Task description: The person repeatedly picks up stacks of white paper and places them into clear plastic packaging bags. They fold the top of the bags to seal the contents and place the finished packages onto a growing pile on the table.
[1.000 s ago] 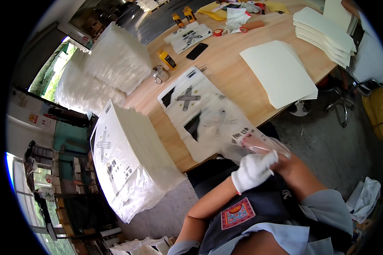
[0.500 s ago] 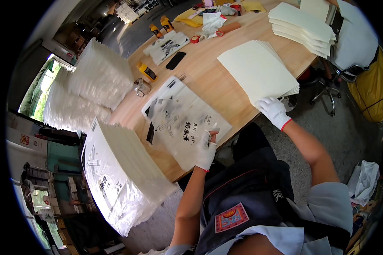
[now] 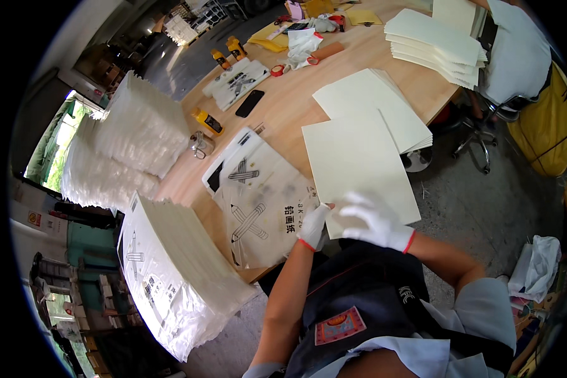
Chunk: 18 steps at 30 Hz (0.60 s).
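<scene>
My left hand, in a white glove with bare fingertips, pinches the open edge of a clear plastic bag printed with crossed pencils. That bag lies partly lifted over a pile of similar bags. A cream paper sheet rests at the table's near edge, its left side beside the bag's mouth. It overlaps the fanned paper stack. Over the sheet's near end is my right hand, gloved, its fingers spread and smeared by motion. Whether it touches the paper is hard to make out.
Tall stacks of filled bags stand to the left. A glass jar, a yellow-labelled bottle and a black phone sit beyond the bags. More paper stacks lie far right, near another person's sleeve.
My right hand has moved left from the paper stack, and a sheet now lies off it toward the bags. My left hand has raised and shifted the top bag's edge.
</scene>
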Each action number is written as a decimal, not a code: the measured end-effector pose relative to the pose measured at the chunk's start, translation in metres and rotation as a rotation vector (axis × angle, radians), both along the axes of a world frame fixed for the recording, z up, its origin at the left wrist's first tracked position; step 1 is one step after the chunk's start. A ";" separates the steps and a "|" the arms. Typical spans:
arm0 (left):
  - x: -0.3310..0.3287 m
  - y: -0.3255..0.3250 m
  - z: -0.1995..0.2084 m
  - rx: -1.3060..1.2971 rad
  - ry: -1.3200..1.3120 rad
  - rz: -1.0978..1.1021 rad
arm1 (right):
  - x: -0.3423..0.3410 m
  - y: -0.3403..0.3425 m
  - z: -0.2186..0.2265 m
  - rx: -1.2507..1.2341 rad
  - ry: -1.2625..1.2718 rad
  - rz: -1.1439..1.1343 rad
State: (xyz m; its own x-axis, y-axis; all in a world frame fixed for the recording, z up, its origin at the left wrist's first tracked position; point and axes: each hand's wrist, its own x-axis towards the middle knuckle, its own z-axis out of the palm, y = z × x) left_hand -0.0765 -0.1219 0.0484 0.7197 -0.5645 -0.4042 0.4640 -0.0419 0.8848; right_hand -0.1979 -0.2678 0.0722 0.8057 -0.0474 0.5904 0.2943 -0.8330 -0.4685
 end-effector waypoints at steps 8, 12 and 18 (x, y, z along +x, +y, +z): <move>0.012 0.032 -0.001 0.577 -0.689 -0.399 | 0.015 -0.051 -0.052 1.581 0.506 0.271; -0.051 -0.009 0.020 0.690 -0.873 -0.650 | 0.027 -0.004 -0.051 1.192 0.636 -0.036; -0.020 0.035 0.024 0.040 -0.288 -0.330 | 0.017 -0.018 -0.083 0.934 0.540 -0.275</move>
